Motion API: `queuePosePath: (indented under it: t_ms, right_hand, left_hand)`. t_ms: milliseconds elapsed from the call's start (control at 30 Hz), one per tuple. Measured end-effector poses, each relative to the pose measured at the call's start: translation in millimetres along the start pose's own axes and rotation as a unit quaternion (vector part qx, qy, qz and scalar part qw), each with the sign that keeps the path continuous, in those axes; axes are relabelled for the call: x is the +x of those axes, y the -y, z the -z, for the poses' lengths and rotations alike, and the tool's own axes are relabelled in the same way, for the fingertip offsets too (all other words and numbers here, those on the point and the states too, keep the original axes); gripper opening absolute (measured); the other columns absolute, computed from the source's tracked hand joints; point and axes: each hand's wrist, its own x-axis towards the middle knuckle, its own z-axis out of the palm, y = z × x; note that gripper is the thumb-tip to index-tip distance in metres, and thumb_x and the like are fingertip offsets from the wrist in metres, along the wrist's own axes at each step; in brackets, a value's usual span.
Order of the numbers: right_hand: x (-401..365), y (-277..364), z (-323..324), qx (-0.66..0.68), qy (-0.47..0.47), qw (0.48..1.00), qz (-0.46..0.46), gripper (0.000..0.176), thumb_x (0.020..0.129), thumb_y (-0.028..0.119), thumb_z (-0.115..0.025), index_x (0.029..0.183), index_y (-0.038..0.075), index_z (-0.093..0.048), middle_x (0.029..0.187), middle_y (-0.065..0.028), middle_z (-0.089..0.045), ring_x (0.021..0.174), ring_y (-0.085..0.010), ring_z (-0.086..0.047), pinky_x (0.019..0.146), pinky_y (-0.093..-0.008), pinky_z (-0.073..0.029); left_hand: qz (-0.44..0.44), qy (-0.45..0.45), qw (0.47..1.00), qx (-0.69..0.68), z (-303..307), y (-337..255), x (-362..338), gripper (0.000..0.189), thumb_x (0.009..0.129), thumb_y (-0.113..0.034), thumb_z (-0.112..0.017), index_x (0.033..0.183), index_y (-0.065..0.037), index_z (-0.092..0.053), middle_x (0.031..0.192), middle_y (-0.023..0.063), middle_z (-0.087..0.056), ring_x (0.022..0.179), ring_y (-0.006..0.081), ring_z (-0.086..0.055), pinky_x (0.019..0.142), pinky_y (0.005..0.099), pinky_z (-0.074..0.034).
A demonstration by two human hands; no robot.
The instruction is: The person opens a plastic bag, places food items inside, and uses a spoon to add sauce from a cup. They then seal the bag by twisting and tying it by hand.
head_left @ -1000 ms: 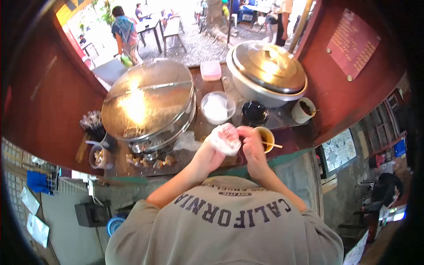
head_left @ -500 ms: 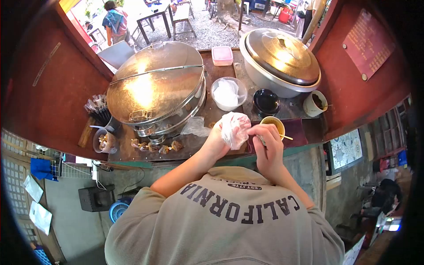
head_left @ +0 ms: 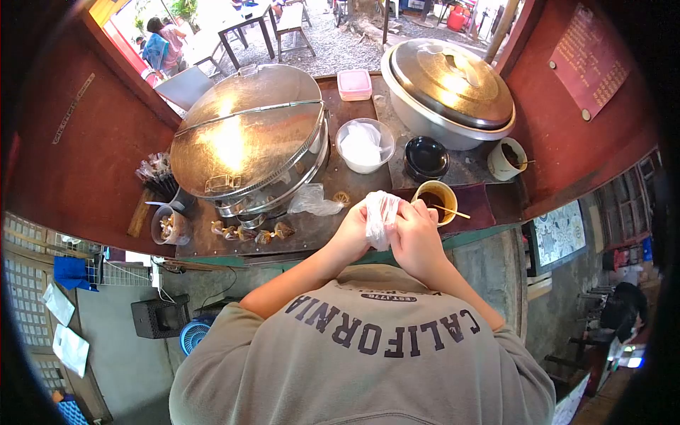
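A thin, whitish-pink plastic bag (head_left: 381, 218) is bunched between my two hands, above the front edge of the counter. My left hand (head_left: 352, 234) is closed on its left side. From the right, my right hand (head_left: 416, 235) pinches the same bag with bent fingers. What the bag contains, if anything, cannot be made out. Just beyond my right hand stands a cup of dark sauce (head_left: 437, 190) with a light stick or handle resting over its rim. A crumpled clear plastic bag (head_left: 314, 200) lies on the counter to the left of my hands.
A large round lidded metal steamer (head_left: 248, 134) fills the counter's left. Behind my hands are a bowl of white plastic bags (head_left: 364, 166), black bowls (head_left: 427, 170) and a pink-lidded box (head_left: 354, 95). A big lidded pot (head_left: 443, 134) stands right. Small tied packets (head_left: 263, 236) lie front left.
My right hand has moved left from beside the sauce cup onto the bag, and both hands now grip it. The bag has come slightly lower and looks more gathered.
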Motion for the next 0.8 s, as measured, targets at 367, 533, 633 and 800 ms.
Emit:
queuePosePath:
  t_ms: [367, 533, 633, 800]
  right_hand:
    - [14.8, -16.4, 42.4, 0.078, -0.048, 0.996, -0.012, 0.026, 0.081, 0.020, -0.059, 0.103, 0.007, -0.065, 0.106, -0.0105, -0.064, 0.106, -0.0287, -0.054, 0.091, -0.0409, -0.036]
    - [22.3, -42.6, 20.8, 0.197, 0.183, 0.963, -0.021, 0.028, 0.091, 0.027, -0.053, 0.097, 0.003, -0.067, 0.104, -0.0133, -0.067, 0.110, -0.0332, -0.056, 0.100, -0.0417, -0.038]
    - [19.7, -38.3, 25.0, 0.232, 0.022, 0.972, 0.007, 0.023, 0.089, 0.022, -0.056, 0.096, 0.002, -0.067, 0.102, -0.0133, -0.067, 0.104, -0.0331, -0.059, 0.096, -0.0411, -0.040]
    - [-18.7, -20.4, 34.9, 0.081, 0.000, 0.995, 0.066, 0.021, 0.076, 0.018, -0.069, 0.095, 0.008, -0.065, 0.098, -0.0062, -0.064, 0.094, -0.0247, -0.058, 0.082, -0.0391, -0.041]
  left_hand:
    - [0.023, -0.011, 0.998, 0.049, -20.8, 2.8, 4.2, 0.026, 0.081, -0.005, -0.072, 0.105, -0.006, -0.062, 0.095, 0.0024, -0.064, 0.083, 0.0114, -0.061, 0.072, 0.0272, -0.051]
    - [0.084, 0.031, 0.993, 0.073, -17.6, 20.6, 9.8, 0.029, 0.078, -0.012, -0.076, 0.103, -0.007, -0.062, 0.094, 0.0017, -0.064, 0.083, 0.0107, -0.061, 0.071, 0.0268, -0.050]
    - [0.052, 0.008, 0.997, 0.062, -30.3, 19.9, 10.2, 0.032, 0.079, -0.014, -0.075, 0.107, -0.006, -0.061, 0.098, 0.0028, -0.063, 0.088, 0.0121, -0.062, 0.075, 0.0285, -0.053]
    - [0.046, -0.086, 0.993, -0.070, -13.5, 24.2, 29.6, 0.026, 0.088, -0.025, -0.066, 0.105, -0.006, -0.059, 0.100, 0.0038, -0.061, 0.090, 0.0175, -0.061, 0.076, 0.0321, -0.053]
